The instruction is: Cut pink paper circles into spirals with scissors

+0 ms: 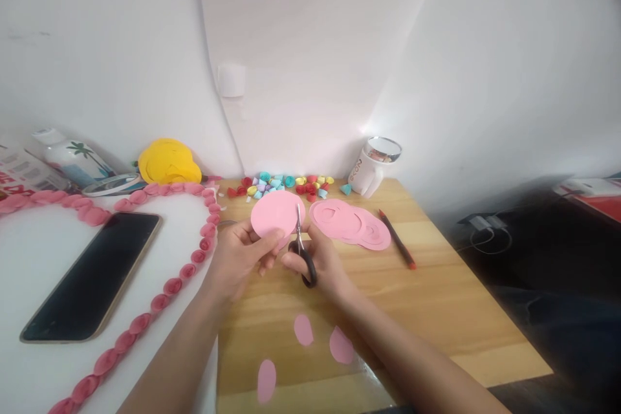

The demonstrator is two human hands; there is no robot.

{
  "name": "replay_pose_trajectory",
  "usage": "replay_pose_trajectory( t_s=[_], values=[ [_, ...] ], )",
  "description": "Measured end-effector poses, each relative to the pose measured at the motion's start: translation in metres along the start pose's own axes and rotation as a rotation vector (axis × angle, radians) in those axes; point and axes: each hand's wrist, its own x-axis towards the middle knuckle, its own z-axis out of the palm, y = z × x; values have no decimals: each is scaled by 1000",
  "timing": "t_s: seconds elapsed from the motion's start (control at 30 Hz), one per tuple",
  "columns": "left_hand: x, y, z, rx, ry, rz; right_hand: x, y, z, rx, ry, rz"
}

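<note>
My left hand (245, 252) pinches a round pink paper disc (274, 212) by its lower edge, thumb on top. The scissors (309, 268), black-handled with short metal blades, are in my right hand (323, 262), fingers in the loops. Their blades point up and lie at the disc's right edge; whether they are cutting into it I cannot tell. Right of the disc, several pink paper circles (334, 220) with spiral cuts lie overlapping on the wooden table. Closer to me lie three small pink paper pieces, one a rounded scrap (303, 330).
A red-and-black pen (398, 239) and a white mug (371, 168) stand to the right. Small coloured paper rolls (272, 184) line the wall. On the left, a phone (94, 278) lies on a white board edged with pink paper roses (160, 302), near yellow paper (169, 162) and a bottle (77, 158).
</note>
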Motion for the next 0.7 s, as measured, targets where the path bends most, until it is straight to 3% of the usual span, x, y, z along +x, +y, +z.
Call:
replay_pose_trajectory(
  t_s=[0.33,0.7],
  values=[
    [0,0,-3,154,19,22,1,-6,-1,24,4,3],
    [0,0,-3,162,26,31,2,-6,-2,15,0,1]
  ],
)
